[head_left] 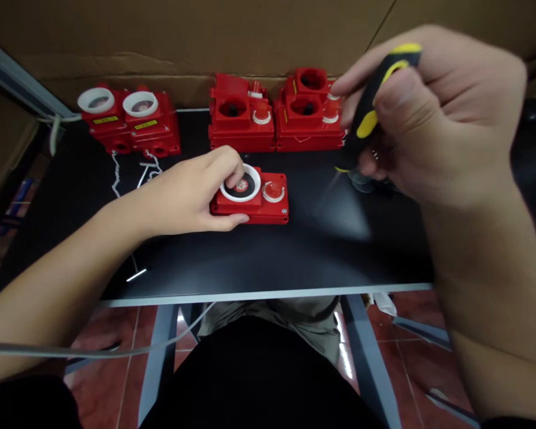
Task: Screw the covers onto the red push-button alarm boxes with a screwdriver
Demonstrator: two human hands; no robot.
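My left hand (183, 193) grips a red device box (268, 211) lying on the black tabletop. Its thumb presses the near side, and its bent fingers reach into the white ring (256, 182) around a black disc. Beside that ring, the box carries a red knob (273, 190) with a white collar and a screw at the near right corner. Raised to the right, my right hand (460, 113) is closed around a black and yellow screwdriver (367, 107). The screwdriver's shaft points down and left, blurred, apart from the box.
Two similar red boxes (241, 137) (306, 140) stand at the back with open round holes. Two more with white rings (96, 101) (140, 104) stand back left, white cords trailing from them. A clear round item (361, 182) lies below my right hand. A pale cable (161, 345) crosses the foreground.
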